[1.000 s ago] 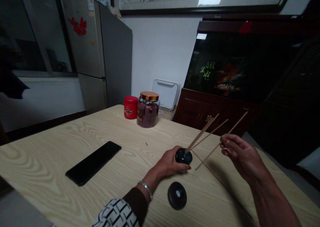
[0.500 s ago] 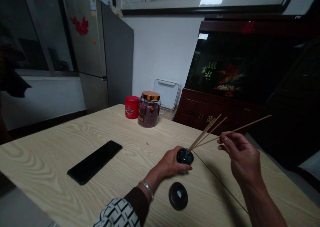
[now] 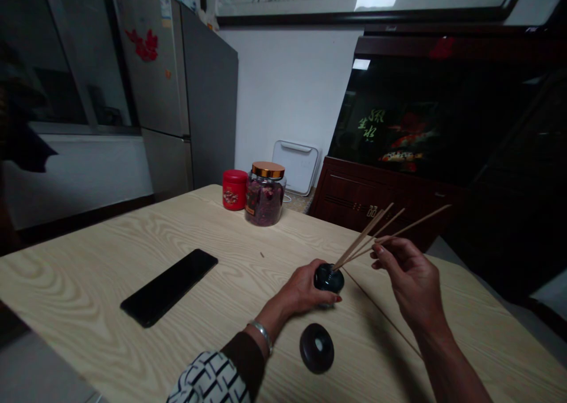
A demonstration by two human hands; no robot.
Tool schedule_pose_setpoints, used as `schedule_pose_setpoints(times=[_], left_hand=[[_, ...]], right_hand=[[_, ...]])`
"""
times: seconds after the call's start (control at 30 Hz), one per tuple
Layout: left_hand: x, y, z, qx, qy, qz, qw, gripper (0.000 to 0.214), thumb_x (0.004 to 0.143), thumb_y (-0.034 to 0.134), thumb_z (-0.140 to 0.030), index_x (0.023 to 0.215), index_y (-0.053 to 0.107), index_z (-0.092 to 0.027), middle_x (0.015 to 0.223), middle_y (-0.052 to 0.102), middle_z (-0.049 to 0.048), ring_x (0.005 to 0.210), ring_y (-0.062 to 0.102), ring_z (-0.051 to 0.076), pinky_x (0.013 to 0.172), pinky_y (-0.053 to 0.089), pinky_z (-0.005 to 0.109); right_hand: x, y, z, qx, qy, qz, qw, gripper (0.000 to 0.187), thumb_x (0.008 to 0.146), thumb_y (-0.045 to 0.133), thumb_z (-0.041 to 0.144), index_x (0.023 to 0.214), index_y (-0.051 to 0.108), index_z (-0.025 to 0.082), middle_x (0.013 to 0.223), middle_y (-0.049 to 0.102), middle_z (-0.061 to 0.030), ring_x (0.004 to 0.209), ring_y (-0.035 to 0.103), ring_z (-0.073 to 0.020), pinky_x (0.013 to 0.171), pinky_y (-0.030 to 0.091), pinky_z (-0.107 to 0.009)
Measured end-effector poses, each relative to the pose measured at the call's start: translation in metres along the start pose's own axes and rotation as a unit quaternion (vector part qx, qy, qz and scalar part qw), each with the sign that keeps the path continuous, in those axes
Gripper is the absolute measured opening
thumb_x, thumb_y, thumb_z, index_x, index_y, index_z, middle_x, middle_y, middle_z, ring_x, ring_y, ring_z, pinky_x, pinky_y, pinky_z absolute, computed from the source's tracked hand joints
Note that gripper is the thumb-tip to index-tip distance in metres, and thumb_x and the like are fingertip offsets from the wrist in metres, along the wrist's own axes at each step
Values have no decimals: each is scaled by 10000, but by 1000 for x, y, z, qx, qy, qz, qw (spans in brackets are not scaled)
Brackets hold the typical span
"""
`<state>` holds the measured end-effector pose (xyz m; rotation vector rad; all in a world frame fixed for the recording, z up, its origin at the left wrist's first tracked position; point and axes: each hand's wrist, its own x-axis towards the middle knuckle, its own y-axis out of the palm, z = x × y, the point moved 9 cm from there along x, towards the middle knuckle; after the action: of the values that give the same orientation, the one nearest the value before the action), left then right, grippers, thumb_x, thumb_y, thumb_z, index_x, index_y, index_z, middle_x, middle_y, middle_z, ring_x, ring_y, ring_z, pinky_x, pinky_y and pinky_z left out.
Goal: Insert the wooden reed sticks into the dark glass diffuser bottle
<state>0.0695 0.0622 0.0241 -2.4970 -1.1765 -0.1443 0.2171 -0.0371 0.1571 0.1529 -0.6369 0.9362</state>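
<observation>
Black phone (image 3: 169, 288) lies flat on the pale wood table (image 3: 88, 273), well apart from my hands. At the far edge, a red tin (image 3: 234, 190) sits just beside a glass jar (image 3: 264, 199) with a gold lid, dried petals or similar inside. Steel fridge (image 3: 208, 96) and white plastic case (image 3: 295, 166) further back, by the wall.

My left hand (image 3: 305, 288) is clamped round a dark glass bottle (image 3: 329, 279), wrapped on its body. Can't tell if the bottle is resting on the table. Two wooden sticks (image 3: 361, 237) stand in its neck, tilted right. Black round cap (image 3: 316, 348) with a pale centre lies on the table near the bottle, on my side, untouched.

My right hand (image 3: 414, 279) is pinched together on a third stick (image 3: 414, 222). Change: over the last second that hand came in left and the stick swung down, lower end now at the bottle neck. Can't tell if it's inside. All three sticks now converge there.

Fish tank (image 3: 398, 131) on a dark wood cabinet (image 3: 354, 196) beyond, far right.
</observation>
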Motion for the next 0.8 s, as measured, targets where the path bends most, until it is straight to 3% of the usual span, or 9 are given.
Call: schedule_pose_setpoints(times=[0.57, 0.7, 0.8], left_hand=[[0, -1, 0, 16, 5, -7, 1000, 683, 587, 840, -469, 1166, 596, -200, 987, 669, 41, 896, 603, 217, 731, 450, 273], [0, -1, 0, 17, 8, -4, 1000, 674, 595, 836, -466, 1166, 597, -197, 983, 670, 43, 887, 603, 214, 734, 453, 277], [0, 0, 0, 12, 8, -2, 1000, 670, 596, 836, -467, 1159, 601, -190, 973, 670, 45, 875, 605, 212, 731, 456, 278]], right_hand=[[-10, 35, -35, -34, 59, 120, 990, 263, 840, 635, 443, 904, 614, 189, 875, 652, -57, 770, 625, -193, 640, 525, -316], [-7, 33, -35, -42, 76, 152, 985, 285, 830, 632, 456, 929, 602, 190, 867, 638, -51, 754, 613, -184, 634, 521, -310], [-3, 19, -43, -77, 102, 210, 969, 318, 830, 612, 464, 1002, 591, 197, 859, 630, -43, 745, 604, -184, 612, 509, -298]])
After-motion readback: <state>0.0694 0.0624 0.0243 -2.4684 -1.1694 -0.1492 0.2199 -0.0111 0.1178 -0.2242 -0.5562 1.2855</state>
